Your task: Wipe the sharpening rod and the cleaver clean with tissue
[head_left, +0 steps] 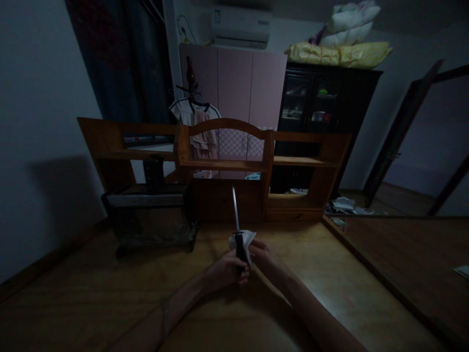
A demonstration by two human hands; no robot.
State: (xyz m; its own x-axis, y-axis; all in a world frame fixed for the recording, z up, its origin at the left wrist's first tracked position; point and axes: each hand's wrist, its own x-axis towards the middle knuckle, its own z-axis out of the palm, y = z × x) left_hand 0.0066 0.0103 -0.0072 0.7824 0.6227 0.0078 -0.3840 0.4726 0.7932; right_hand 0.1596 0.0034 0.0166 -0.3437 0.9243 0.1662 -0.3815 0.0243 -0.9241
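Observation:
My left hand is wrapped around the black handle of a knife. Its narrow, shiny blade points up and away from me. A white tissue or thin cloth is bunched behind and beside the handle. My right hand pinches that white piece from the right, close to the handle; part of its fingers is hidden. Both hands are above the wooden surface.
A wooden shelf unit stands along the far edge. On the left is a dark box with glass-like sides, topped by a black upright object. Clothes hang behind the shelf. A raised wooden edge runs along the right.

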